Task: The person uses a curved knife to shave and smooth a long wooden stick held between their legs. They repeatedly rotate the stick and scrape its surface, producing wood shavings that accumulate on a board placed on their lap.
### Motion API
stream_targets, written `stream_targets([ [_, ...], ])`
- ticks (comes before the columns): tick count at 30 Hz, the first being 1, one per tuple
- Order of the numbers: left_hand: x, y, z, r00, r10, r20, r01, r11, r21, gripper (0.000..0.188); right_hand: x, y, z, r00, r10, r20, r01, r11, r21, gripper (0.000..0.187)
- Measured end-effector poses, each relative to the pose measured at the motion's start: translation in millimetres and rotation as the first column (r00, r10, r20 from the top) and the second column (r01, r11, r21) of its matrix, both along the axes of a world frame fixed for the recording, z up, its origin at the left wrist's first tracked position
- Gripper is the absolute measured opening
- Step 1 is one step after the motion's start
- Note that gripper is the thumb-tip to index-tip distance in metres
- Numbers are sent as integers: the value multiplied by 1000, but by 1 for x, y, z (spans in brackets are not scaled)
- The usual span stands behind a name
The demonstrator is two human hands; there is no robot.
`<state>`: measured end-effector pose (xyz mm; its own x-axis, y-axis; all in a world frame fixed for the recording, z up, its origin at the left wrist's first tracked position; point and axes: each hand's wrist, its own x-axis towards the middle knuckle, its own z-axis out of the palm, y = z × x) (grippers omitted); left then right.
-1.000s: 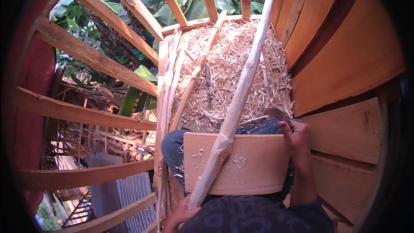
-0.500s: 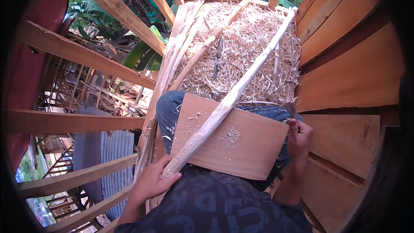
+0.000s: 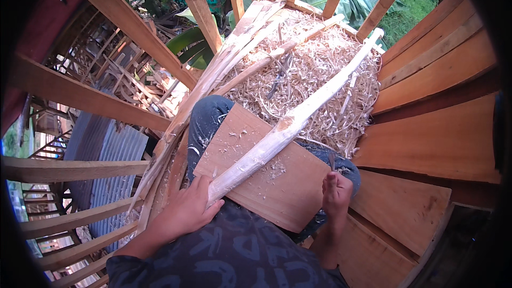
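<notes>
A long pale peeled wooden pole (image 3: 261,149) runs from near my waist up to the far right. My left hand (image 3: 193,202) is closed round its near end. A brownish patch shows on the pole's upper side around its middle. Under the pole, a flat brown board (image 3: 282,197) lies tilted across my lap, with small shavings on it. At the board's right edge my right hand (image 3: 337,188) is closed round a knife (image 3: 332,161), whose narrow blade points up and away from me. The handle is hidden in the fist. The blade is apart from the pole.
Curly wood shavings (image 3: 314,80) heap up beyond my knees. Another stick (image 3: 282,49) and a dark tool-like object (image 3: 278,81) lie on them. Long split strips (image 3: 184,117) line the left side. Wooden slats (image 3: 90,93) stand left and ahead; boards (image 3: 426,138) wall the right.
The whole view has turned, so the surroundings appear tilted. The pole now shows a brownish patch on its upper side. My right hand with the knife appears closer to the board.
</notes>
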<state>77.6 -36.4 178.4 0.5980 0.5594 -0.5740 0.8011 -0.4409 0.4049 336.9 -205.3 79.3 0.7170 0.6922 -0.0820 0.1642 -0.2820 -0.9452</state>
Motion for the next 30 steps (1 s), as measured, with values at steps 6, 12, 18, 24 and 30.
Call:
stream_targets([
  [6, 9, -2, -3, 999, 23, -39, -18, 992, 121, 55, -15, 23, 16, 970, 137, 199, -80, 960, -269, 55],
  [12, -2, 5, -22, 999, 41, 11, -42, 994, 97, 57, -50, 54, 22, 842, 464, 275, -237, 776, -585, 56],
  [18, -7, 4, -39, 996, 71, 54, -73, 997, 30, 58, -49, 57, 14, 868, 432, 246, -168, 721, -672, 60],
  [24, -13, 8, -48, 996, 62, 68, -62, 998, -4, 60, -44, 56, 16, 814, 459, 357, -86, 703, -706, 60],
  [30, -18, 12, -54, 994, 49, 97, -48, 999, -16, 60, -47, 57, 13, 810, 422, 408, -9, 705, -710, 58],
])
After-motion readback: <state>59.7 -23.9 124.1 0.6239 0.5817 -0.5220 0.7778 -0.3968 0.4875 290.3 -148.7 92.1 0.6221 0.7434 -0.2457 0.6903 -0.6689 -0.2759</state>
